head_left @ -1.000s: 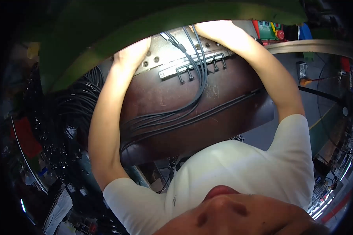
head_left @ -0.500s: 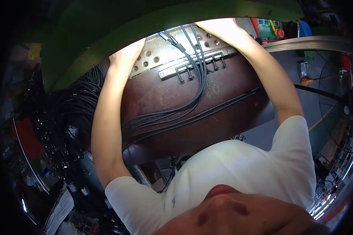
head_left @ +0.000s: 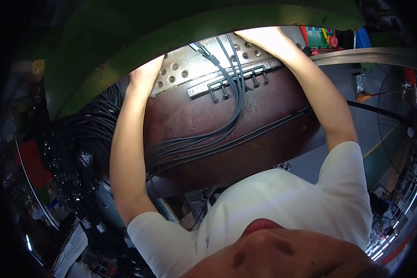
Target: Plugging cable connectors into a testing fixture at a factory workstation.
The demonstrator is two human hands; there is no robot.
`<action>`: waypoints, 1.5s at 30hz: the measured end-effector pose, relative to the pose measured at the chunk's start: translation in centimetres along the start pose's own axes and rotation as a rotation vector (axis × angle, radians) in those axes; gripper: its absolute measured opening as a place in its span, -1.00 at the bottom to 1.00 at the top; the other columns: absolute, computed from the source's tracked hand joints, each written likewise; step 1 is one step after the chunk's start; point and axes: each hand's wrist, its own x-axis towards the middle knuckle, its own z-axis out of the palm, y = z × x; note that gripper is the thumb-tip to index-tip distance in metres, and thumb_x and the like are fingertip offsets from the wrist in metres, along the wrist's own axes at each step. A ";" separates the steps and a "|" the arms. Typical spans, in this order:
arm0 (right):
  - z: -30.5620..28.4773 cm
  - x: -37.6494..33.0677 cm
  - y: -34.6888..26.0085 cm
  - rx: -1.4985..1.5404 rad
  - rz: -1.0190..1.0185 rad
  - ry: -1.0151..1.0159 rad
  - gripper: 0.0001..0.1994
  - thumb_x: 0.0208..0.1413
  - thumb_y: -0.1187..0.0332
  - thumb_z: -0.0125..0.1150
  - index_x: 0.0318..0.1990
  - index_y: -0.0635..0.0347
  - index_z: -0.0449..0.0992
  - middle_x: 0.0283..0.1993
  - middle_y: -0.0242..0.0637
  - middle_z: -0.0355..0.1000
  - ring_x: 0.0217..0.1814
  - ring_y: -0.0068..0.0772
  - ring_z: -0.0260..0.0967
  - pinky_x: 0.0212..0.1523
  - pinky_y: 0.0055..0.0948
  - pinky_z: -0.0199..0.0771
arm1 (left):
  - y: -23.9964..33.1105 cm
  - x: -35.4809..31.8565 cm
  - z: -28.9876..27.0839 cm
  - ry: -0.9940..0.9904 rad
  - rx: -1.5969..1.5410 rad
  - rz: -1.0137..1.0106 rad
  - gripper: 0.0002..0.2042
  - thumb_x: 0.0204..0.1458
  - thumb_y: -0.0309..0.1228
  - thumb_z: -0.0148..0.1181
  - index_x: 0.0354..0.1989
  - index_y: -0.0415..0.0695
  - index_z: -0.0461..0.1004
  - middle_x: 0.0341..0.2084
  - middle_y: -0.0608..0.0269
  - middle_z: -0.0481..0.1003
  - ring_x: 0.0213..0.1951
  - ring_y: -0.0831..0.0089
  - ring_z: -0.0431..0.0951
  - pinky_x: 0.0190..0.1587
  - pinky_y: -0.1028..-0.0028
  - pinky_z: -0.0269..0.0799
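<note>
Both the left hand (head_left: 146, 73) and the right hand (head_left: 265, 39) reach under the green cover (head_left: 245, 18), seemingly to work at the holed metal plate (head_left: 195, 64) between them; fingers are hidden, so I cannot tell their grip. The next move likely calls for working by feel, since the cover blocks sight, dark cables (head_left: 239, 95) run between the hands, and a cable bundle (head_left: 97, 111) lies left of the left hand.
</note>
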 end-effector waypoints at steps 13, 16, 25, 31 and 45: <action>-3.4 2.5 -2.4 0.039 0.185 -0.229 -0.73 0.06 0.16 0.11 -0.29 0.18 0.54 -0.40 -0.20 0.51 -0.36 -0.23 0.47 -0.34 -0.26 0.47 | 0.8 1.0 -0.2 0.023 -0.149 -0.129 -0.62 -0.11 -0.10 0.34 -0.30 -0.19 0.59 -0.41 0.05 0.58 -0.38 0.14 0.57 -0.28 0.29 0.46; -4.4 2.9 -2.9 -0.021 0.127 -0.180 -0.74 0.07 0.18 0.07 -0.31 0.18 0.53 -0.42 -0.18 0.50 -0.39 -0.21 0.46 -0.36 -0.26 0.46 | 0.6 1.3 -0.2 -0.032 -0.006 -0.122 -0.61 -0.12 -0.08 0.34 -0.29 -0.18 0.60 -0.38 0.04 0.58 -0.35 0.12 0.56 -0.24 0.27 0.46; -14.1 -5.2 -7.1 0.335 -0.023 0.239 -0.68 -0.01 0.52 0.17 -0.04 0.21 0.44 0.00 -0.13 0.45 0.08 -0.06 0.39 0.12 -0.28 0.37 | 7.0 -3.2 -12.4 -0.196 -0.839 -0.626 -0.43 0.07 -0.43 0.14 0.27 -0.28 0.13 0.23 -0.05 0.22 0.30 0.21 0.14 0.31 0.32 0.01; -17.4 -28.0 -9.6 0.261 1.000 0.232 -0.68 0.11 0.47 0.04 0.04 0.27 0.35 0.12 -0.04 0.35 0.07 -0.10 0.35 0.11 -0.34 0.32 | 15.4 -17.8 -23.0 -1.247 -0.968 -0.811 -0.71 0.12 -0.36 0.04 -0.07 -0.28 0.47 -0.12 -0.01 0.51 -0.08 0.12 0.51 0.03 0.30 0.37; -12.1 -32.2 -13.9 0.459 0.839 -0.283 -0.76 0.00 0.38 0.19 -0.15 0.21 0.49 -0.13 -0.11 0.46 -0.08 -0.11 0.38 -0.07 -0.24 0.38 | 14.3 -32.4 -14.5 -0.720 -0.474 -0.952 -0.66 0.17 -0.34 0.00 0.04 -0.28 0.38 0.04 -0.03 0.40 0.08 0.13 0.35 0.13 0.26 0.22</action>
